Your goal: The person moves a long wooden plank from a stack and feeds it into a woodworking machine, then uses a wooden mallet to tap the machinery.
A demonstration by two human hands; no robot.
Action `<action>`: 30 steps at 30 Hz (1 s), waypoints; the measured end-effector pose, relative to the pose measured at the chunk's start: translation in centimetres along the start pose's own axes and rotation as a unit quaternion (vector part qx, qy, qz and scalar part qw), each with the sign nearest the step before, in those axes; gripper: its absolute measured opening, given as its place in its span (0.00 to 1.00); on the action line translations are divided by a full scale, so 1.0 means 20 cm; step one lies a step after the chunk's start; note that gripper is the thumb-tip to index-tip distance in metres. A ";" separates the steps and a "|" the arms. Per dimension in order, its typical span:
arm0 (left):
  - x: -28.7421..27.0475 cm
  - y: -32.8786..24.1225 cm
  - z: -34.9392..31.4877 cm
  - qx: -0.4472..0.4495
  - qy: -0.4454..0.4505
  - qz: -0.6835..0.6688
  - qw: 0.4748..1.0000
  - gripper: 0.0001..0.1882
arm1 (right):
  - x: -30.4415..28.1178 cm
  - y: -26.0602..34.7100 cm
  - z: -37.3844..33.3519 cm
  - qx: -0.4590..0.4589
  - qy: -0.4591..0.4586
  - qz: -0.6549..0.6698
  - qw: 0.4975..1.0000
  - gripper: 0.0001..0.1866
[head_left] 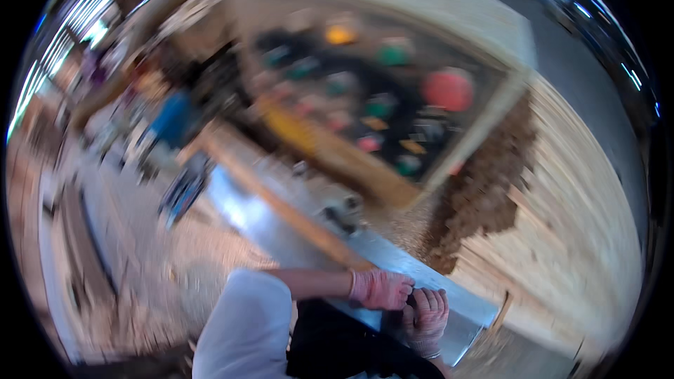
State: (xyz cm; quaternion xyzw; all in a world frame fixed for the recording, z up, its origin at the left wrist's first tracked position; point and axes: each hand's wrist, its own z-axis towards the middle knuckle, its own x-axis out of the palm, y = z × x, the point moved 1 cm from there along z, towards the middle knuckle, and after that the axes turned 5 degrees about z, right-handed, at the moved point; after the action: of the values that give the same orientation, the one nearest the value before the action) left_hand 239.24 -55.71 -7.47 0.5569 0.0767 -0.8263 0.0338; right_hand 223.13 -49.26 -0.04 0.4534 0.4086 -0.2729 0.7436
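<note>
My left hand, in a pinkish glove, reaches in from the left with its fingers curled. Right beside it, my right hand wears a similar glove and is also closed, its knuckles up. The two hands almost touch over the near edge of a shiny metal table. A small dark spot shows between them, but blur and the fingers hide whatever they grip. Along the table runs a wooden strip, whose near end lies by my left hand.
Beyond the table stands a blurred control panel with a large red button and several coloured ones. A brown heap of sawdust lies to its right, beside pale boards. A blue tool-like object sits at the left.
</note>
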 end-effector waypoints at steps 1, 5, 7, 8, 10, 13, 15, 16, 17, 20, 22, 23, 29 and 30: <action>-0.06 0.03 -0.11 -0.006 0.026 0.012 1.000 0.05 | 0.04 0.01 -0.01 -0.020 0.005 0.006 1.000 0.20; -0.29 0.02 -0.46 -0.114 0.077 0.111 0.984 0.02 | 0.20 0.07 0.04 -0.108 0.054 0.051 0.991 0.19; -0.28 0.03 -0.63 -0.151 0.065 0.134 0.977 0.03 | 0.21 0.17 0.14 -0.138 0.108 0.072 0.982 0.18; -0.29 0.05 -0.69 -0.167 0.090 0.148 0.971 0.03 | 0.21 0.23 0.19 -0.147 0.132 0.074 0.977 0.17; -0.33 0.09 -0.84 -0.190 0.121 0.169 0.960 0.02 | 0.25 0.34 0.28 -0.157 0.135 0.072 0.976 0.17; -0.40 0.18 -1.08 -0.216 0.110 0.197 0.950 0.03 | 0.31 0.53 0.39 -0.180 0.127 0.069 0.973 0.16; -0.46 0.24 -1.25 -0.231 0.100 0.217 0.943 0.05 | 0.38 0.67 0.44 -0.198 0.112 0.076 0.971 0.16; -0.49 0.27 -1.34 -0.242 0.089 0.227 0.939 0.06 | 0.41 0.74 0.46 -0.209 0.118 0.070 0.968 0.16; -0.53 0.29 -1.43 -0.254 0.079 0.236 0.935 0.07 | 0.45 0.82 0.48 -0.216 0.122 0.066 0.966 0.16; -0.67 0.31 -1.70 -0.306 0.018 0.280 0.910 0.11 | 0.56 1.07 0.55 -0.242 0.177 0.042 0.953 0.17; -0.79 0.25 -1.91 -0.371 -0.073 0.340 0.861 0.13 | 0.64 1.23 0.62 -0.269 0.209 0.037 0.940 0.18; -0.91 0.20 -2.00 -0.412 -0.112 0.363 0.828 0.14 | 0.65 1.29 0.67 -0.272 0.206 0.036 0.939 0.18; -1.47 -0.19 -2.72 -0.729 -0.134 0.433 0.513 0.21 | 0.74 1.67 1.12 -0.250 0.252 0.099 0.930 0.22; -1.40 -0.23 -2.85 -0.746 -0.134 0.452 0.470 0.21 | 0.79 1.71 1.21 -0.209 0.262 0.209 0.919 0.23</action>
State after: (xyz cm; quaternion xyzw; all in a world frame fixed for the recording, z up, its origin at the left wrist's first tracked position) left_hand 301.34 -42.68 -2.20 0.1605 0.3966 -0.3911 0.8149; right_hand 266.55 -56.52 8.00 0.4179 0.5329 0.1091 0.7277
